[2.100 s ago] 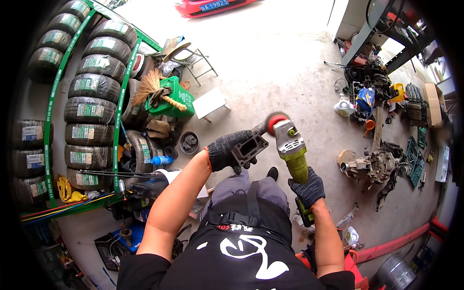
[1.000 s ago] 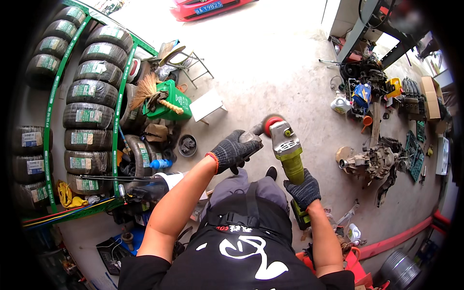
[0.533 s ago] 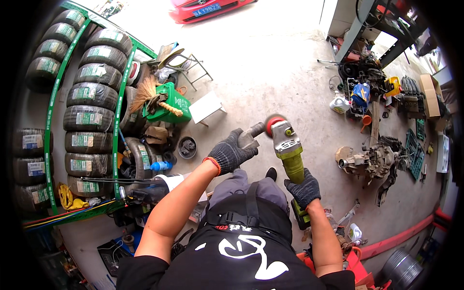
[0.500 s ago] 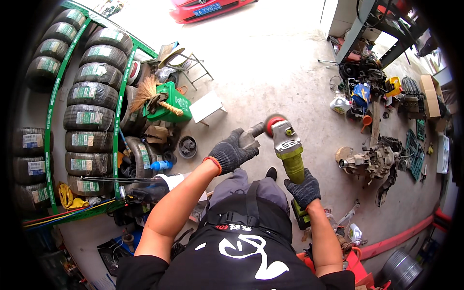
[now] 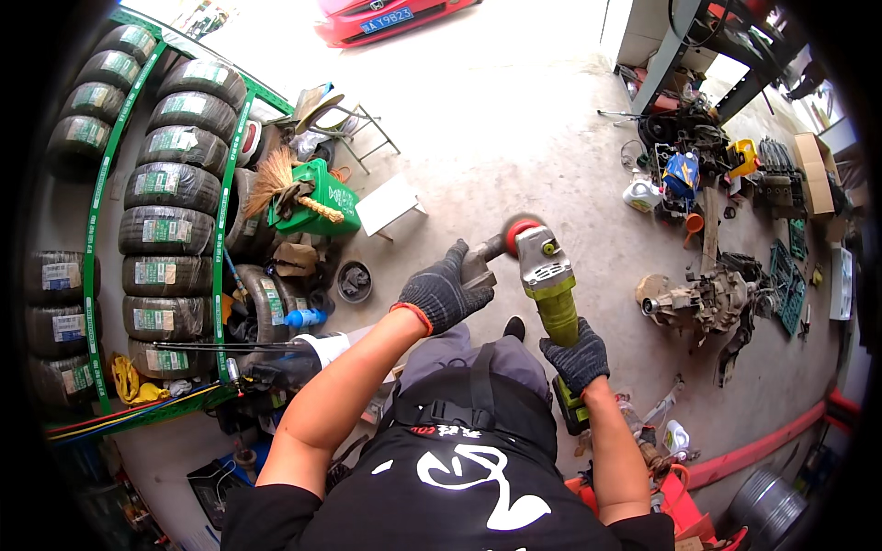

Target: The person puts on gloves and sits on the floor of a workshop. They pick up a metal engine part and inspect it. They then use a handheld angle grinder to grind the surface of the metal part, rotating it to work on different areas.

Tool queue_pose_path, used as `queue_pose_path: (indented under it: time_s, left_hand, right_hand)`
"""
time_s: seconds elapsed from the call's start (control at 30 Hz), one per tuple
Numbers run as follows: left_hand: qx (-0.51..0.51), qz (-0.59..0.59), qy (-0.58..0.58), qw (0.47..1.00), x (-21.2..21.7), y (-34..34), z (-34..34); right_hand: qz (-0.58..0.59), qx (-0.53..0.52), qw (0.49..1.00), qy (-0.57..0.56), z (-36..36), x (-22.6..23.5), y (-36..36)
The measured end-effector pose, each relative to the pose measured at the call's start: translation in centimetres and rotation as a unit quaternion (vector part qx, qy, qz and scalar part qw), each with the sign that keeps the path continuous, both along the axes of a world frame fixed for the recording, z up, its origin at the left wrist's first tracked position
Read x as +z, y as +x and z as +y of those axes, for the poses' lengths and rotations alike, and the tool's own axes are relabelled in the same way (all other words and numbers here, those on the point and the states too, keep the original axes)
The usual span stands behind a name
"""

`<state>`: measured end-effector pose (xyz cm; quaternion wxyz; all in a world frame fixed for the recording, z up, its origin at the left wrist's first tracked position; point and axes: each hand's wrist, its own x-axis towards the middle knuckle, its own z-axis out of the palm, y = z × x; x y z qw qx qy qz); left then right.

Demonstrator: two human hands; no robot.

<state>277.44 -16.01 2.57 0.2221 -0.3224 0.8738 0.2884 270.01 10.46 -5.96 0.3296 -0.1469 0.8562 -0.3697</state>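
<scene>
Pinching the grey, necked metal part (image 5: 477,267) in your left grip (image 5: 446,292), seemingly touching the round red disc (image 5: 522,236), right grip (image 5: 577,361) wrapped around the green-and-silver grinder (image 5: 555,308), you appear mid-grinding, and the next pass likely needs steady contact.

Tyres (image 5: 167,230) on rack (image 5: 219,308), L; prob. gearbox (image 5: 703,308) R of grinder (image 5: 555,303).

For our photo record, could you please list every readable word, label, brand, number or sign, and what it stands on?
Wording isn't copied here; its places are:
Red car: blue plate, white characters.
Black shirt: large white print, smaller white and red characters.
Green bin: white markings, unclear.
Wrapped tires: labels, too small.
Green rack: white marks, too small.
</scene>
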Motion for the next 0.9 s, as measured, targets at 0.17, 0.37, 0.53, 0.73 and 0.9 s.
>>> queue_pose_path:
  time_s: [0.17,0.37,0.53,0.73,0.9]
  left_hand:
    - [-0.072,0.032,-0.059,0.995,-1.5,-0.5,0.3]
    - [-0.15,0.036,-0.067,0.986,-2.0,-3.0,0.6]
    - [-0.217,0.046,-0.033,0.975,-2.9,-6.4,0.7]
    - [-0.326,0.066,0.01,0.943,-3.4,-10.7,1.0]
    - [-0.401,0.125,-0.013,0.907,-4.6,-13.3,1.6]
  right_hand:
    - [-0.011,-0.011,1.0,0.019,0.7,0.3,0.2]
    - [-0.056,-0.095,0.994,0.016,2.4,-0.5,0.8]
    - [-0.041,-0.13,0.987,0.087,2.5,1.0,1.5]
    - [-0.054,-0.235,0.965,0.104,3.1,2.0,2.7]
    - [-0.018,-0.269,0.951,0.154,2.0,4.2,3.1]
